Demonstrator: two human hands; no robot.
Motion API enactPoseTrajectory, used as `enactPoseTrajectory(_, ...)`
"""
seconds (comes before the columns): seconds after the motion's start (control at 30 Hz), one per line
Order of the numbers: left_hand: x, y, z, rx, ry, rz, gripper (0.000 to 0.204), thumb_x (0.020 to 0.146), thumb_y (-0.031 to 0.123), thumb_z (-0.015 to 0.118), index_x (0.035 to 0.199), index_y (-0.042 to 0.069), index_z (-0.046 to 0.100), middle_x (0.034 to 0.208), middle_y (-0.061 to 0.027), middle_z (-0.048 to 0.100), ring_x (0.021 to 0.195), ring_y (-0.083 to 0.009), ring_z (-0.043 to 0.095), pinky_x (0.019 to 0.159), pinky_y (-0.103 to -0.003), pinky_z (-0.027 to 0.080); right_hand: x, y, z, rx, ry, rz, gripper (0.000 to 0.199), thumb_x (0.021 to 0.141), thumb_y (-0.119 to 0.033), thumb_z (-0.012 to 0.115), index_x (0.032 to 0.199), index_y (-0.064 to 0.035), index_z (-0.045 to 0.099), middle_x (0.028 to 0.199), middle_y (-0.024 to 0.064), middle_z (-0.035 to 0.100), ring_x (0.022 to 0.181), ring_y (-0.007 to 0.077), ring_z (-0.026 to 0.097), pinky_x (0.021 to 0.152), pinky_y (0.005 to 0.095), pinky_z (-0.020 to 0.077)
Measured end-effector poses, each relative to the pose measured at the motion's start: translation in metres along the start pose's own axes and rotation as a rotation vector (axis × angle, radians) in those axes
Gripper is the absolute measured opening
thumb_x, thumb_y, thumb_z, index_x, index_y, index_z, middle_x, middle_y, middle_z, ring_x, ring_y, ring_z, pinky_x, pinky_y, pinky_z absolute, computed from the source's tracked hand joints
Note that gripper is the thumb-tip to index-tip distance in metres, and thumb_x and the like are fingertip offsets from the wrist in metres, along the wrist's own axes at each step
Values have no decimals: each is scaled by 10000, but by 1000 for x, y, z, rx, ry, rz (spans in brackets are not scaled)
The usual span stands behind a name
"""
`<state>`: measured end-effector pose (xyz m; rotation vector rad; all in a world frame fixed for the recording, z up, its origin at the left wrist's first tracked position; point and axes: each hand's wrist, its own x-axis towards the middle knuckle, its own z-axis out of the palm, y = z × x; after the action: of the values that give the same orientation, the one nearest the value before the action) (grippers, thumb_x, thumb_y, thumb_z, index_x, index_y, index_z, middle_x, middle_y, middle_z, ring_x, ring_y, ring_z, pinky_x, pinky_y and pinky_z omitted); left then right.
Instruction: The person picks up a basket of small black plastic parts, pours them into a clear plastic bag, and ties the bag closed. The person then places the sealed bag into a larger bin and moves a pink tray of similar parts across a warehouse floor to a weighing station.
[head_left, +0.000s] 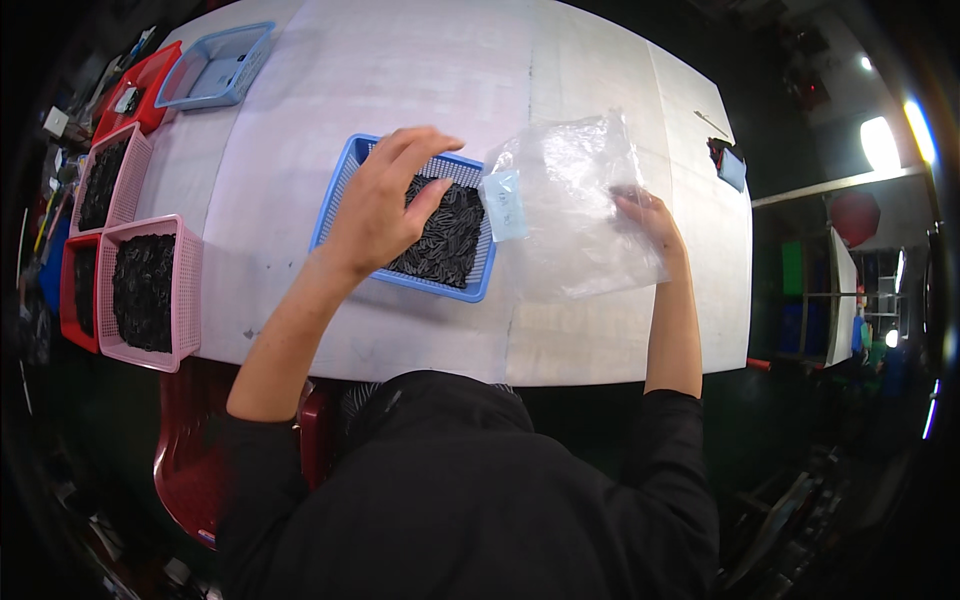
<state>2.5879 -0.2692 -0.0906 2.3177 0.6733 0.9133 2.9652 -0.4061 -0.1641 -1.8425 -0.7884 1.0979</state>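
A blue plastic basket full of small black elongated parts stands on the white table in front of me. Over its left side hovers my left hand, fingers apart and holding nothing. To the right of the basket, my right hand grips a clear plastic bag by its right side, thumb and fingers closed on the film. The bag looks flat, and a pale blue paper slip shows at its left edge, beside the basket's rim. Whether the slip is inside or outside the bag I cannot tell.
At the left table edge stand two pink baskets of black parts and a red basket. Farther back are a light blue basket and another red one. A small dark and blue object lies far right. A red chair is below left.
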Motion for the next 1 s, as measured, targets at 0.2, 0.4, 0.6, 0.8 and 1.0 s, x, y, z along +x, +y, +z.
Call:
enactPoseTrajectory(0.2, 63, 20, 30, 523, -327, 313, 1062, 602, 343, 781, 1462, 266, 163, 1518, -16, 178, 1415, -256, 104, 1164, -489, 90, 10, -58, 4, -61, -293, -160, 291, 859, -171, 625, 1085, 13, 618, 913, 87, 663, 749, 166, 651, 678, 275, 510)
enactPoseTrajectory(0.4, 51, 42, 37, 477, -459, 396, 1097, 580, 415, 751, 1470, 202, 147, 1521, -51, 168, 1406, -226, 155, 1160, -490, 81, -12, -122, 53, -231, -431, -216, 248, 889, -242, 609, 970, -13, 658, 813, 69, 684, 666, 139, 652, 592, 244, 477)
enactPoseTrajectory(0.6, 28, 27, 8, 709, -319, 320, 361, 760, 66, 586, 1121, 47, 590, 884, -58, 604, 906, -199, 589, 1104, -485, 239, -15, -168, 94, -305, -497, -344, 251, 935, -237, 544, 957, -28, 681, 787, 50, 688, 664, 118, 645, 595, 251, 489)
enactPoseTrajectory(0.8, -41, 13, -70, 838, -372, 339, 201, 748, 67, 556, 941, 34, 603, 829, -63, 576, 915, -207, 600, 1073, -445, 330, 18, -233, 188, -605, -444, -890, 193, 903, -181, 581, 923, -12, 672, 742, 64, 676, 693, 148, 630, 653, 281, 502)
enactPoseTrajectory(1.0, -97, -22, -113, 979, -251, 31, 353, 774, 59, 521, 1119, 64, 593, 767, -62, 532, 764, -198, 553, 952, -382, 400, 23, -311, 327, -740, -217, -1625, 178, 824, -127, 644, 997, -89, 660, 879, 72, 689, 795, 240, 654, 703, 315, 523)
